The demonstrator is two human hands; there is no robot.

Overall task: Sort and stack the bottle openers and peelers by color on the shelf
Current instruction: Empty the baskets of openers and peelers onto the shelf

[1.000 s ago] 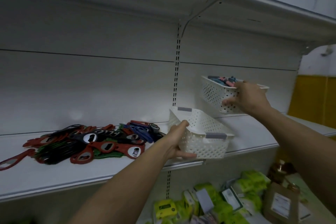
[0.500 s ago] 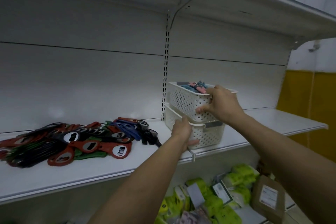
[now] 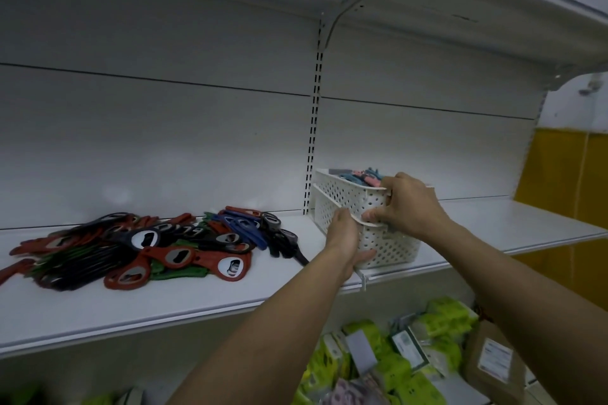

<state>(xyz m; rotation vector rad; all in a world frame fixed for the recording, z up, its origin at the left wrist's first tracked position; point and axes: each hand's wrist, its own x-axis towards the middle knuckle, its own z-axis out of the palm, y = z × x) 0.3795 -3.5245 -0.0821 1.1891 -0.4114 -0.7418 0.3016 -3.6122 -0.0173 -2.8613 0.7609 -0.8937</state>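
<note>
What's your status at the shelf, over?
Left hand grips lower basket; right hand grips upper basket, nested inside it. Bottle openers piled unsorted, left. Nothing blocking.

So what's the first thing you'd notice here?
The pile of openers, red, black, green and blue, sprawled on the left of the shelf. To its right, the left hand and right hand hold two white baskets, one nested in the other, with colourful bits in the top one.
</note>
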